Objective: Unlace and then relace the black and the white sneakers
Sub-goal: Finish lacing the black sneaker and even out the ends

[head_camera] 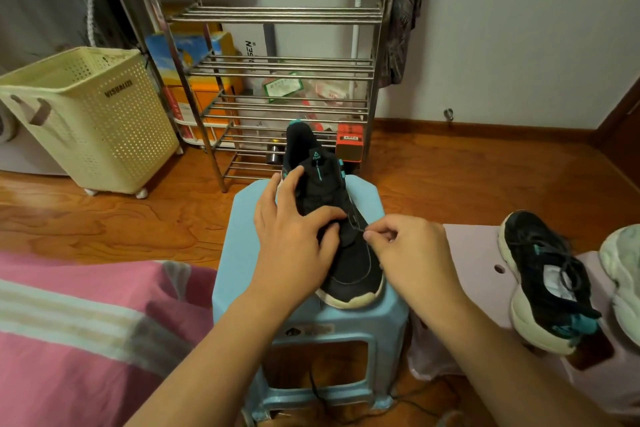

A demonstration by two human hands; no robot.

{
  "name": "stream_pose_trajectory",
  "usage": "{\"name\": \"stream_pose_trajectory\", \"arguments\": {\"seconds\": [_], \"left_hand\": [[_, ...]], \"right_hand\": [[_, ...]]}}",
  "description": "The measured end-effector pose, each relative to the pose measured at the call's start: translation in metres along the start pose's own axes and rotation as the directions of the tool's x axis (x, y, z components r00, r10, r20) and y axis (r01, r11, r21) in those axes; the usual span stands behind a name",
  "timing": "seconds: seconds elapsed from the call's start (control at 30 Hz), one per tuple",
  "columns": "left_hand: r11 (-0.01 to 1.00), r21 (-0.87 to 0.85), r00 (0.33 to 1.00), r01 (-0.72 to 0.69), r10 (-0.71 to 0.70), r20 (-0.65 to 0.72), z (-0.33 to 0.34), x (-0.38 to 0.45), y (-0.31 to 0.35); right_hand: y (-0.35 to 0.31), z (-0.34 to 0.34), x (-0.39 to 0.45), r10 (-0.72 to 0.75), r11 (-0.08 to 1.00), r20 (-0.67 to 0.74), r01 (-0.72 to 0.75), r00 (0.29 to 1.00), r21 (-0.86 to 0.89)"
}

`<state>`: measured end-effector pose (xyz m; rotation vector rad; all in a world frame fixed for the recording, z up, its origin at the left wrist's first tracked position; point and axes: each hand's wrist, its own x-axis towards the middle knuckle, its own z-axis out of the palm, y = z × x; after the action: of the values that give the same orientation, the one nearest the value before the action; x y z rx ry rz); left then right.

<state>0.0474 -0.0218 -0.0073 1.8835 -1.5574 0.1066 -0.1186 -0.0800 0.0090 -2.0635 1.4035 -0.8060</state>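
Nearest the camera, two bare forearms reach forward over a pink striped cloth [79, 315] and a blue stool [311, 333] that serves as the worktop. On the stool lies a black sneaker [349, 267], toe toward the person and heel away, its sole resting on the seat. The left hand [294, 236] lies spread across the upper with straight fingers, pressing the shoe down; its grip is released, holding nothing. The right hand [405, 246] has thumb and forefinger pinched on a thin dark lace [360, 228] at the eyelets on the shoe's right side. The upper eyelets look bare, so this reads as lace work low on the first black shoe; whether it is being drawn out or threaded back cannot be told. The next move likely calls for drawing the lace through its eyelet while the left hand steadies the shoe. To the right, a second black sneaker [543, 284], laces in, and a white sneaker [623, 267] wait on a pale stool [471, 253]. Farther off stand a metal rack [277, 80] and a cream basket [86, 114].
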Motion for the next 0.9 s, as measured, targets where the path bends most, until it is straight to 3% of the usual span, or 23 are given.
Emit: {"name": "stream_pose_trajectory", "arguments": {"seconds": [0.13,0.5,0.73,0.9], "left_hand": [[0.996,-0.070,0.999,0.047,-0.046,0.015,0.003,-0.002,0.001],[0.990,-0.130,0.999,0.050,-0.049,0.010,0.004,-0.003,0.002],[0.985,-0.170,0.999,0.021,-0.016,0.033,0.000,-0.007,0.003],[0.972,-0.231,0.999,0.037,-0.034,0.018,-0.003,-0.006,0.002]], "right_hand": [[-0.007,0.006,0.003,-0.047,0.997,-0.029,0.045,0.998,-0.061],[-0.016,0.031,-0.002,0.087,0.993,-0.174,-0.071,0.981,0.097],[-0.019,0.022,0.014,0.138,0.983,-0.036,-0.132,0.990,0.127],[-0.026,0.029,0.021,-0.021,0.999,-0.050,0.019,0.999,-0.034]]}}
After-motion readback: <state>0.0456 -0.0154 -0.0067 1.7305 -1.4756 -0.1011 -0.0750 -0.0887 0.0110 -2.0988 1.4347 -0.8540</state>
